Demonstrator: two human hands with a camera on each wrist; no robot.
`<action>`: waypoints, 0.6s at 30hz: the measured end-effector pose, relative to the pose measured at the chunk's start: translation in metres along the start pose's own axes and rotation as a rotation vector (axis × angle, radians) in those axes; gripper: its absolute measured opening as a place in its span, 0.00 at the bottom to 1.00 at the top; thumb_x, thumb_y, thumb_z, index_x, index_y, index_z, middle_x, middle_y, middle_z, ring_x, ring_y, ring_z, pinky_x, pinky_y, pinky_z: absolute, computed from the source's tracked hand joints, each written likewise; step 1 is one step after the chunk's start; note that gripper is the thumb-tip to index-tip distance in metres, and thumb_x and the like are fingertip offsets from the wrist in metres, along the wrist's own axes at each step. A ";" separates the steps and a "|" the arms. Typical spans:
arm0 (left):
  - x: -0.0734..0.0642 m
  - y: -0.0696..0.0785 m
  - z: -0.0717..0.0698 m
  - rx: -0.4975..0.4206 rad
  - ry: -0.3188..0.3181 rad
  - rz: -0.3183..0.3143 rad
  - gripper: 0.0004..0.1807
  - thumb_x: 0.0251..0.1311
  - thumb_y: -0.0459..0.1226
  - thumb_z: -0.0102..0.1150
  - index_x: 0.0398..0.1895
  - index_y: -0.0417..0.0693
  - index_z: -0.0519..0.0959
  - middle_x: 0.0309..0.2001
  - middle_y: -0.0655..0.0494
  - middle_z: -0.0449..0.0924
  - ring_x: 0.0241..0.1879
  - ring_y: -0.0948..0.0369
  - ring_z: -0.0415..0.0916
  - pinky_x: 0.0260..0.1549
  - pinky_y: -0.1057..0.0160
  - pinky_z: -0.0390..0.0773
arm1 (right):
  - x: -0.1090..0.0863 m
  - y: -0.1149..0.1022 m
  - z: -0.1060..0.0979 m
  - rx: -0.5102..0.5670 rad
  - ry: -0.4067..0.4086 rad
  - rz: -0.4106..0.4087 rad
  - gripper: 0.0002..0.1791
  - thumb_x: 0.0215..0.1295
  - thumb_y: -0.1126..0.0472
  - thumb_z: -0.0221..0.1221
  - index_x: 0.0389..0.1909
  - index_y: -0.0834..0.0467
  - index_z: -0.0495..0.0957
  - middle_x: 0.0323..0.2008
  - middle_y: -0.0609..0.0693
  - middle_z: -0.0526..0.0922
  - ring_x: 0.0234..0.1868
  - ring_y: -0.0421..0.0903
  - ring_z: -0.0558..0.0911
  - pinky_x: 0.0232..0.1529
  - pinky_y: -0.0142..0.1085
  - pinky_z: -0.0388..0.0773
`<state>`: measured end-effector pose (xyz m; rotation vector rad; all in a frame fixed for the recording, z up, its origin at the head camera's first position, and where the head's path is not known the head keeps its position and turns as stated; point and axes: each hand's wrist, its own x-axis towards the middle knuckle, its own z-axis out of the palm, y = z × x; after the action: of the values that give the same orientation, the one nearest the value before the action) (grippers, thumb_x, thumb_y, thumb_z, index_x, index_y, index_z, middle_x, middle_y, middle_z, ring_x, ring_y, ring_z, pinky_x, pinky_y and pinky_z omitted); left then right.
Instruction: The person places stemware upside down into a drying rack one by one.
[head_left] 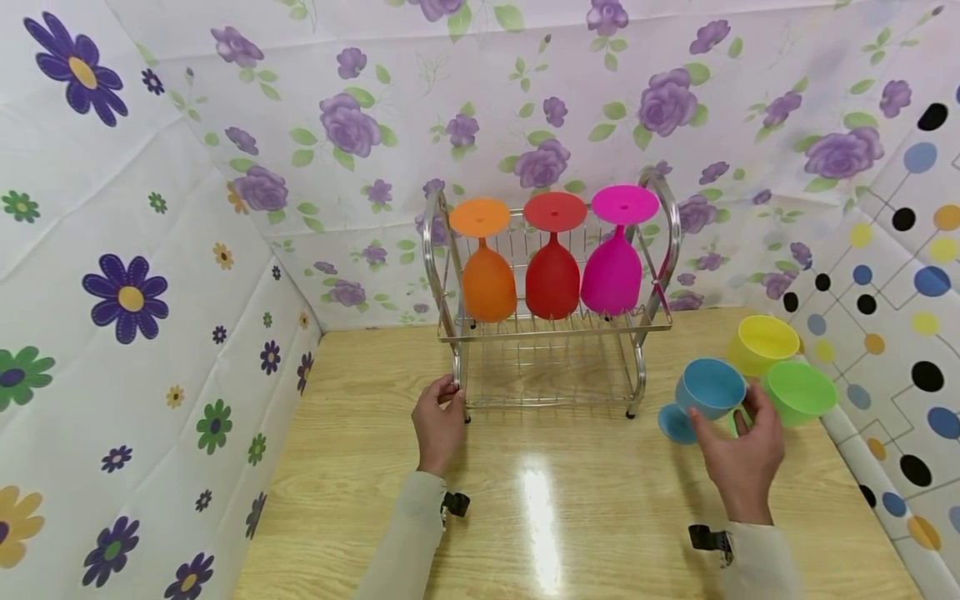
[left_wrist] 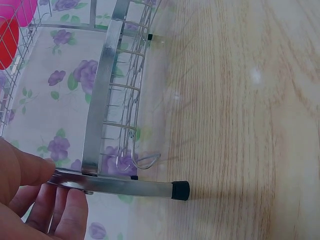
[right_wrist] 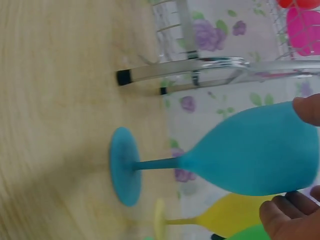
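Observation:
A two-tier metal dish rack [head_left: 555, 333] stands against the back wall. On its upper tier an orange [head_left: 489, 283], a red [head_left: 552, 279] and a magenta goblet [head_left: 612, 275] sit upside down. My left hand [head_left: 438, 425] grips the rack's left front leg [left_wrist: 125, 186] between thumb and fingers. To the right of the rack, my right hand [head_left: 746, 458] holds a blue goblet [right_wrist: 255, 150] by its bowl near the rim, thumb on one side and fingers on the other. The goblet is upright or slightly tilted; whether its foot touches the table is hard to tell.
A yellow goblet [head_left: 763, 342] and a green goblet [head_left: 802, 396] stand upright close together beyond and right of my right hand. The wooden table [head_left: 360, 500] is bounded by floral cloth [head_left: 360, 50] behind and patterned cloth at both sides.

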<state>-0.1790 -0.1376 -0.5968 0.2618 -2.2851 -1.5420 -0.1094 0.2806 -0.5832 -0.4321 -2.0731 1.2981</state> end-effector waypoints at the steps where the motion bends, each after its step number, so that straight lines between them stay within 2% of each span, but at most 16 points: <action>1: 0.000 0.000 0.000 -0.003 0.000 0.000 0.15 0.67 0.29 0.69 0.55 0.45 0.87 0.45 0.50 0.86 0.47 0.53 0.86 0.47 0.53 0.91 | 0.000 0.003 0.002 0.011 0.001 -0.002 0.50 0.52 0.63 0.81 0.77 0.47 0.70 0.69 0.55 0.77 0.68 0.43 0.76 0.71 0.28 0.76; 5: -0.001 -0.001 0.000 -0.008 0.000 -0.003 0.15 0.67 0.29 0.69 0.55 0.45 0.87 0.45 0.50 0.86 0.47 0.53 0.86 0.47 0.53 0.91 | 0.000 0.011 0.008 0.053 -0.009 0.016 0.53 0.52 0.66 0.80 0.79 0.47 0.66 0.70 0.55 0.74 0.68 0.45 0.75 0.72 0.34 0.76; 12: 0.000 -0.003 0.001 -0.016 0.002 0.003 0.15 0.67 0.29 0.69 0.56 0.46 0.86 0.46 0.51 0.88 0.48 0.54 0.87 0.47 0.53 0.91 | 0.002 0.026 0.014 0.148 -0.052 0.125 0.55 0.56 0.65 0.79 0.82 0.44 0.60 0.74 0.53 0.70 0.72 0.47 0.72 0.74 0.35 0.75; 18: 0.000 -0.004 -0.001 -0.037 0.000 0.000 0.15 0.67 0.30 0.69 0.55 0.48 0.87 0.45 0.53 0.89 0.47 0.55 0.87 0.46 0.54 0.91 | 0.003 0.035 0.018 0.183 -0.064 0.158 0.53 0.57 0.64 0.78 0.80 0.44 0.61 0.74 0.52 0.70 0.73 0.47 0.72 0.73 0.35 0.76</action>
<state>-0.1789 -0.1398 -0.6003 0.2519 -2.2539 -1.5822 -0.1255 0.2859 -0.6189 -0.4856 -1.9818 1.5981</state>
